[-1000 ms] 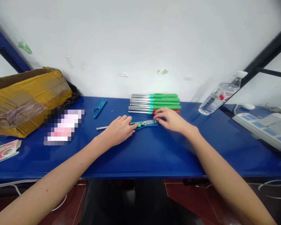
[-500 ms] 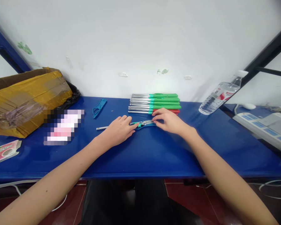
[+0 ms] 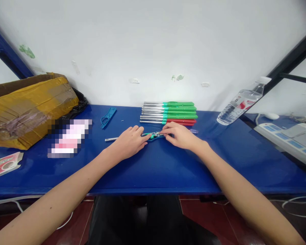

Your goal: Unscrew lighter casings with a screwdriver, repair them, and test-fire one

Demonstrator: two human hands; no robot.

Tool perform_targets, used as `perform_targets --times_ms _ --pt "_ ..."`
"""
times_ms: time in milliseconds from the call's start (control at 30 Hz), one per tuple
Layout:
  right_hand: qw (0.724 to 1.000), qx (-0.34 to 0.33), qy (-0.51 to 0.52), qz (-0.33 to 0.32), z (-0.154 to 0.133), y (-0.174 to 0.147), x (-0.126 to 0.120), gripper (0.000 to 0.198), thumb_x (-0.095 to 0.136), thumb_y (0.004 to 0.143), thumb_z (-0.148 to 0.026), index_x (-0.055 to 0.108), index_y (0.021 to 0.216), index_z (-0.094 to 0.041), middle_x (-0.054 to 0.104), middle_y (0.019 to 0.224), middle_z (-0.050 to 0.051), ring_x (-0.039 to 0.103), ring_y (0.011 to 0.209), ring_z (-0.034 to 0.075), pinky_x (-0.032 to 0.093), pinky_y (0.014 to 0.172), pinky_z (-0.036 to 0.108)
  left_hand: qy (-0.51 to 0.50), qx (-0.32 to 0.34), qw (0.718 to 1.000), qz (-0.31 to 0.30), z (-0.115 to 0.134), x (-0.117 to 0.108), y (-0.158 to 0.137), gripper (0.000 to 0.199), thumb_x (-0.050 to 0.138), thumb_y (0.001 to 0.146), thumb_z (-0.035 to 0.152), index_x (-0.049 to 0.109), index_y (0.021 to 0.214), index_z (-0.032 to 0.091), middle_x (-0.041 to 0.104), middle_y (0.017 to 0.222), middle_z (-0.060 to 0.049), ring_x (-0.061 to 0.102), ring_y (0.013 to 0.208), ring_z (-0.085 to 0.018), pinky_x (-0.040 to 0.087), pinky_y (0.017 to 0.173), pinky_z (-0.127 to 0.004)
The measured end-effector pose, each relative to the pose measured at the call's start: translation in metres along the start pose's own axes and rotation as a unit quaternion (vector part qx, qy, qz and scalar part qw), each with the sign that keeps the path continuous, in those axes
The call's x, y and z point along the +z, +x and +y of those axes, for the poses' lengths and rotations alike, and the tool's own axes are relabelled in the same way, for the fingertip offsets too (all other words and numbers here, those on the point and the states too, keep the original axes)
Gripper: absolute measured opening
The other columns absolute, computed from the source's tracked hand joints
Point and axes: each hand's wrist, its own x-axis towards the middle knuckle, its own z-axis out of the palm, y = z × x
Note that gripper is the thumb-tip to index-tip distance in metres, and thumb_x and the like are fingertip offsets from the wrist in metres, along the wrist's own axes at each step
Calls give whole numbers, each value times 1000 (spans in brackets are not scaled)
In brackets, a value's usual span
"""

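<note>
An opened long-nosed lighter (image 3: pixel 156 135) lies across the table, its blue shell half underneath and small inner parts exposed. My left hand (image 3: pixel 130 141) is closed around its middle, thumb and forefinger pressing near the green piece. The metal barrel (image 3: pixel 111 139) sticks out to the left of that hand. My right hand (image 3: pixel 177 135) pinches at the right end of the same lighter, and its fingers hide what lies between them. Past the right knuckles shows a clear purple piece (image 3: pixel 193 131), mostly hidden. A loose blue shell half (image 3: pixel 108 117) lies further left.
Several green lighters (image 3: pixel 180 108) and a red one (image 3: pixel 181 121) lie in a row by the wall. A tilted water bottle (image 3: pixel 241 102) and a power strip (image 3: pixel 288 139) are at right. A taped carton (image 3: pixel 33 112) and a printed card (image 3: pixel 5 165) are at left.
My right hand has slid slightly left along the lighter, its fingers now over more of the inner parts. The clear purple piece has come into view behind it. My left hand stays put.
</note>
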Motion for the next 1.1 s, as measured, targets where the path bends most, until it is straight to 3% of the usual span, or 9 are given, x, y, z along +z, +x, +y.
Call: perform_targets --times_ms 533,833,1000,1100 --pt "1000 19 -2 -11 -3 1 2 24 59 90 -25 70 110 -17 69 109 11 62 101 26 51 91 42 -15 -8 1000 8 -2 2 -1 36 45 101 29 58 134 22 54 102 -10 52 86 -22 41 76 -32" --pt "999 30 27 -8 0 1 5 21 61 89 -23 70 107 -19 69 105 8 61 98 24 51 90 40 -19 21 1000 1 -20 14 -1 54 32 98 6 48 144 29 54 104 -9 51 83 -20 41 76 -32" --pt "1000 23 -16 -9 -4 1 6 34 56 92 -25 60 126 -22 67 111 10 60 102 26 50 89 43 -31 22 999 20 -23 19 -1 54 32 97 6 52 140 31 54 104 -8 50 86 -19 41 79 -31" --pt "999 4 -33 -21 -5 0 5 33 52 94 -24 61 125 -22 65 110 10 60 100 26 50 87 41 -36 16 999 17 -22 17 -1 53 33 96 6 52 139 30 53 104 -8 50 86 -19 41 80 -32"
